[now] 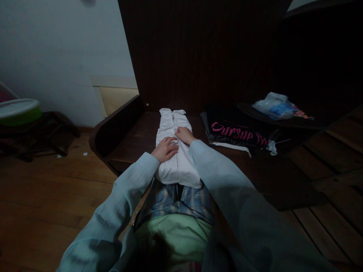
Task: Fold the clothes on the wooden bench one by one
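Note:
A white shirt (181, 170) lies in a long narrow fold on a dark wooden bench (130, 139), its near end hanging close to my lap. Its two sides meet along a seam down the middle. My left hand (165, 150) rests on the left half of the fabric, fingers slightly apart. Just beyond it, my right hand (184, 135) has curled fingers that pinch the cloth near the middle seam. The fingertips of the right hand are partly hidden.
To the right lies a stack of dark folded clothing (227, 128) with pink lettering. A clear and blue plastic packet (275, 106) sits on a dark round-edged surface behind it. A raised side panel (113, 117) bounds the bench on the left. A green-and-white tub (21, 111) stands on a low stool.

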Demonstrator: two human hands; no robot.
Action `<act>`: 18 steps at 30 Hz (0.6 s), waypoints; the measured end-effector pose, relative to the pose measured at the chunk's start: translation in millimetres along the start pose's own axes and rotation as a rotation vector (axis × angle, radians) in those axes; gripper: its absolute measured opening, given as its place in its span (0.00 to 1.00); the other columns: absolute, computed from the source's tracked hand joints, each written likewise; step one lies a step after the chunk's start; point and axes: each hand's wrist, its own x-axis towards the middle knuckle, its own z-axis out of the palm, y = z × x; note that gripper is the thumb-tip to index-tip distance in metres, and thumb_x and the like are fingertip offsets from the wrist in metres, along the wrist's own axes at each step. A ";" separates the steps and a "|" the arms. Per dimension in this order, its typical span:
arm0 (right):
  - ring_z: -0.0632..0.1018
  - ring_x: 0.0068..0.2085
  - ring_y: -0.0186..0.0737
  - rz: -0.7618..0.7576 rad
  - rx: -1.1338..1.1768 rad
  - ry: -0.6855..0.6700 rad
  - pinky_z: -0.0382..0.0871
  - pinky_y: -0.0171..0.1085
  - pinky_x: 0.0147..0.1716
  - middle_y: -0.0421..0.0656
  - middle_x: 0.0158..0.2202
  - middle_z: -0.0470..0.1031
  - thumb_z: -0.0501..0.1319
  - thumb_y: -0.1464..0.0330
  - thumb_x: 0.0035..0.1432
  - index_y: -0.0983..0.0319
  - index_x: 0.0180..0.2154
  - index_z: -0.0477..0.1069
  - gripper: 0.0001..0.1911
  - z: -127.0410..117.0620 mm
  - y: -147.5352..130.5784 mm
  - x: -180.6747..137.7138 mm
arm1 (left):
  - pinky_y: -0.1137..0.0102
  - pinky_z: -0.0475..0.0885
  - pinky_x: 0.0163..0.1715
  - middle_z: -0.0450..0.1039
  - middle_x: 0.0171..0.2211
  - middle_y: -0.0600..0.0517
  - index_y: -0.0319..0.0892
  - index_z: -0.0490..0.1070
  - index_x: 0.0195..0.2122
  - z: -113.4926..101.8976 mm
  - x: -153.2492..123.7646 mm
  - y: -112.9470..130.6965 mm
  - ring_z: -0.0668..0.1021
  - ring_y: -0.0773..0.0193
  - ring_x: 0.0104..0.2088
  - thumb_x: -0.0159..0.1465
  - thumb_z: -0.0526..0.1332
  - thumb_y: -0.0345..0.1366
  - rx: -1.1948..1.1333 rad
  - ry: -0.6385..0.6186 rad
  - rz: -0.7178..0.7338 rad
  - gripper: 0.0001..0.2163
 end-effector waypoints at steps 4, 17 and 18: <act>0.74 0.39 0.41 -0.019 -0.015 -0.007 0.63 0.33 0.34 0.49 0.38 0.75 0.52 0.69 0.51 0.64 0.36 0.71 0.12 1.3 2.0 3.7 | 0.58 0.63 0.49 0.67 0.52 0.50 0.44 0.75 0.35 0.4 1.4 -2.1 0.65 0.57 0.50 0.57 0.53 0.29 -0.083 -0.035 0.084 0.11; 0.75 0.40 0.44 -0.082 -0.160 -0.031 0.64 0.35 0.35 0.50 0.40 0.75 0.49 0.64 0.58 0.63 0.42 0.67 0.15 7.4 -3.6 -10.8 | 0.69 0.69 0.39 0.76 0.30 0.51 0.40 0.74 0.23 3.4 -0.1 -5.3 0.74 0.66 0.34 0.48 0.50 0.23 -0.454 0.003 -0.099 0.13; 0.75 0.40 0.44 -0.085 -0.155 -0.031 0.64 0.36 0.36 0.50 0.40 0.75 0.48 0.63 0.60 0.63 0.43 0.67 0.16 6.7 -4.0 -12.6 | 0.69 0.69 0.40 0.76 0.29 0.51 0.39 0.73 0.23 1.8 -0.3 -4.3 0.74 0.66 0.34 0.49 0.50 0.23 -0.439 0.004 -0.129 0.12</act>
